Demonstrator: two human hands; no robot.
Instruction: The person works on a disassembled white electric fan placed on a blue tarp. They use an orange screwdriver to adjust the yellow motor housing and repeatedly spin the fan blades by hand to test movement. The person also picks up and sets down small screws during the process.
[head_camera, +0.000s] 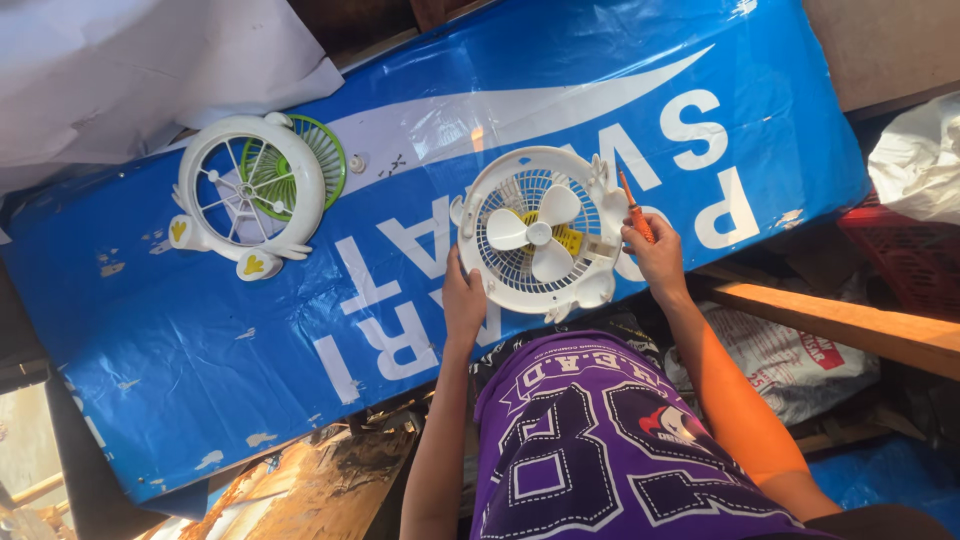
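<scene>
A small white fan body (540, 232) with white blades and a blue-looking grille lies flat on a blue plastic-covered table (180, 380). My left hand (463, 298) rests against its lower left rim. My right hand (657, 256) holds an orange-handled screwdriver (634, 212) whose tip points at the fan's right rim. To the left lies a white fan front cover (250, 190) with yellow heart feet, over a green grille (322, 152).
A small white round part (357, 161) lies beside the green grille. A crumpled white sheet (120, 70) covers the upper left. A wooden beam (850, 325), a printed sack (790, 365) and a red crate (905, 255) sit at the right.
</scene>
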